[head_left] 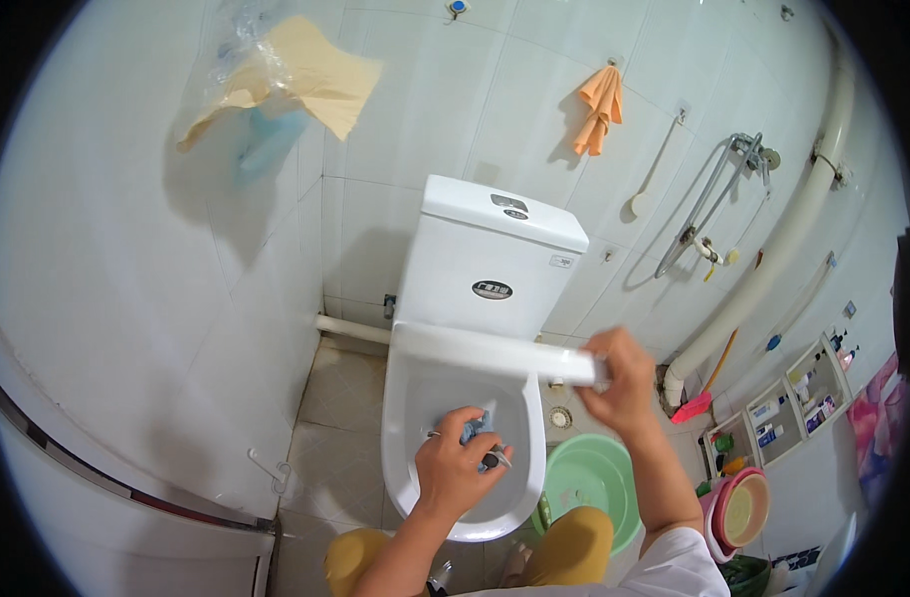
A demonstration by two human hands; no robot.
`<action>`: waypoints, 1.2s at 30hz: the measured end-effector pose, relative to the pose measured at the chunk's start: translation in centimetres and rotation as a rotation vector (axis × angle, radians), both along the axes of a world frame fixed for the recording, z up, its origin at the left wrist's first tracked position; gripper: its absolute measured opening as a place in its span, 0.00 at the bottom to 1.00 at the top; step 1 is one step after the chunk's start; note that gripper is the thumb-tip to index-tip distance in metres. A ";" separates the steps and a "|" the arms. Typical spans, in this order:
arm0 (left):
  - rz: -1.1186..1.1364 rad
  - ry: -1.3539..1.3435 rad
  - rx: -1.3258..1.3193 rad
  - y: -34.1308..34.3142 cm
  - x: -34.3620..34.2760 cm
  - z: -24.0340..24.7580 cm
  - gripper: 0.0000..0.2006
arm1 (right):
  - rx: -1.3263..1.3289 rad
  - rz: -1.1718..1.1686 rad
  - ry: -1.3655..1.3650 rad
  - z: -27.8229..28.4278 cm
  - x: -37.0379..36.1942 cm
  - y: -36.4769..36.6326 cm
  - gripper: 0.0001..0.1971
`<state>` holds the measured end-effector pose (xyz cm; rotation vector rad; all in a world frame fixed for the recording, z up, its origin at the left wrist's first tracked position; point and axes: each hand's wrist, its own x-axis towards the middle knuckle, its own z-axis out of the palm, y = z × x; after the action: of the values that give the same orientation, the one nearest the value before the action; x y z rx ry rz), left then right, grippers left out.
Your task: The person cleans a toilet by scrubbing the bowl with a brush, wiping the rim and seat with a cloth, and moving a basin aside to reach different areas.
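Note:
A white toilet (pixel 400 488) stands before me with its bowl uncovered. Over the bowl, my left hand (pixel 460 463) is closed around a crumpled blue cloth (pixel 475 426). A small dark-ended piece (pixel 490 461) with a pale pointed tip also shows among its fingers; its kind is unclear. My right hand (pixel 619 378) is closed on the right end of a long white piece (pixel 495 355), blurred by motion. This piece lies across the back of the bowl, below the tank (pixel 485 269), and looks like the toilet's seat or lid seen edge-on.
A green basin (pixel 614 468) sits on the floor right of the toilet. Beyond it are a pink dustpan (pixel 692 407), a bottle rack (pixel 788 408) and stacked basins (pixel 743 507). An orange cloth (pixel 600 104) and a shower fixture (pixel 713 199) hang on the wall. Yellow cloth (pixel 325 75) hangs at upper left.

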<state>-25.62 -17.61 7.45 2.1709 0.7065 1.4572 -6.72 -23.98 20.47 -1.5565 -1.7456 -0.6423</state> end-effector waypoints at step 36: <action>-0.145 0.010 0.033 -0.7 0.2 -2.8 0.15 | -0.668 -0.361 -0.271 3.6 11.9 30.0 0.40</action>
<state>-25.40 -18.34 4.63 2.2063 0.5200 1.3939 5.16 5.98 24.10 -2.3724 -2.0216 -0.4723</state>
